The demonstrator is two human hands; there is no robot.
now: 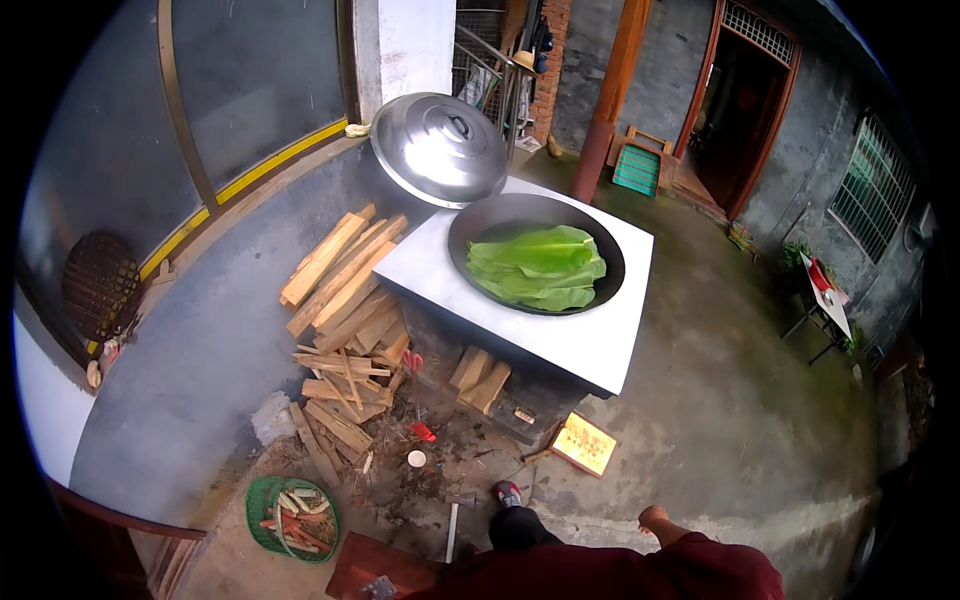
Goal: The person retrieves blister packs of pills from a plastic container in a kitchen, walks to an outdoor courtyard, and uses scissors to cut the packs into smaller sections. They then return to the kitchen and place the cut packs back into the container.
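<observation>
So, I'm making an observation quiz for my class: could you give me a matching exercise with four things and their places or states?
1. large green leaves
2. round silver metal lid
3. green plastic basket
4. flat yellow-topped box

A. on the grey floor, near the white-topped stove
B. holding pale and reddish cobs
C. inside the round black wok
D. at the stove's far left corner

Pairs: 1-C, 2-D, 3-B, 4-A

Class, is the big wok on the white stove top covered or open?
Open: green leaves show inside the wok, and the silver lid is off, beyond its left side.
</observation>
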